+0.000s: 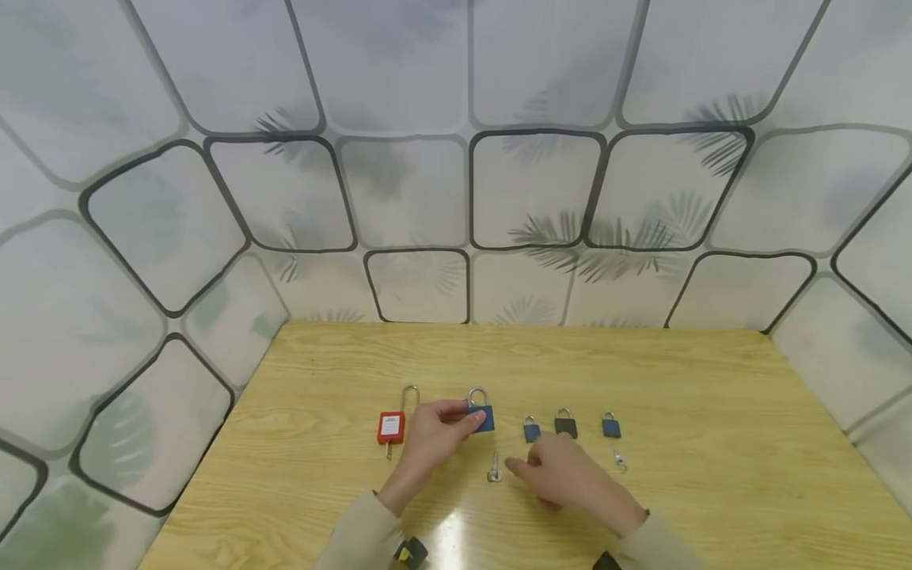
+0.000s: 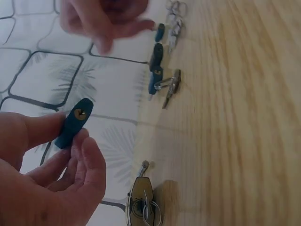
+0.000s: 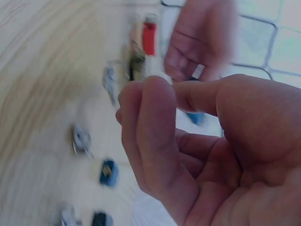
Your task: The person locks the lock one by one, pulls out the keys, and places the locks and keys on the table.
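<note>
My left hand (image 1: 436,431) pinches a blue padlock (image 1: 484,418) between thumb and fingers, its shackle pointing up. In the left wrist view, the keyhole in the padlock's underside (image 2: 81,114) shows with no key in it. The right hand (image 1: 563,473) is over the table, index finger toward a small bunch of keys (image 1: 495,473) on the wood. Loosely bent fingers (image 3: 157,122) fill the right wrist view, with nothing seen between them. Just beyond that hand stand a small blue padlock (image 1: 531,432) and a black padlock (image 1: 566,427).
On the left stands a red padlock (image 1: 390,427) with a white label and a key below it. Beside it is a brass-coloured padlock (image 2: 141,202) with a key ring. Another blue padlock (image 1: 610,428) and keys (image 1: 619,458) are on the right. Patterned fabric (image 1: 527,190) borders the table.
</note>
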Demonstrator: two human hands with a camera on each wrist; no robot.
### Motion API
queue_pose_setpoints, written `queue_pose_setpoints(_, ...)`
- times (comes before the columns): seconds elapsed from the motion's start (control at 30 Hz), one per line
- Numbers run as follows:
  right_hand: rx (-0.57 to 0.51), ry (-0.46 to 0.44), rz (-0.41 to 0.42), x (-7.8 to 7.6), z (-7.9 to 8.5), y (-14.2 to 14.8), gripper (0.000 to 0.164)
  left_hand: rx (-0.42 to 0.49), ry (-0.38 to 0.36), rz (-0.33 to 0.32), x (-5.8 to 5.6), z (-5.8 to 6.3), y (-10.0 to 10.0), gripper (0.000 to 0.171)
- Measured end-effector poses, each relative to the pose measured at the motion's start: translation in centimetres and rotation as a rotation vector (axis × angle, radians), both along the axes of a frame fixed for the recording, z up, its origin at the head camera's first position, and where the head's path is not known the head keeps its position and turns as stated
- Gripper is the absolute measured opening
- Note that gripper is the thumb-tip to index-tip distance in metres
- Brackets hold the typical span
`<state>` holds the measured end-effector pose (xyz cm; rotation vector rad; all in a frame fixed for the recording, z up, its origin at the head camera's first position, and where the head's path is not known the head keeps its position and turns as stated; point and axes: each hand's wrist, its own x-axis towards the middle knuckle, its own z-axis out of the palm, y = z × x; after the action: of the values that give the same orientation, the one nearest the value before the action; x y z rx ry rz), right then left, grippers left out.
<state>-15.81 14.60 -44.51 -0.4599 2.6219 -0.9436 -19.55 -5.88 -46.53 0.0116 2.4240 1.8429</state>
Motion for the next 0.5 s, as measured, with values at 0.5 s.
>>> queue_pose_setpoints(0.5,0.006,-0.08,-0.124,1.8,2.6,4.8,0.046,-0.481,0.148,-0.177,-2.3,-0.8,3.1,0.019)
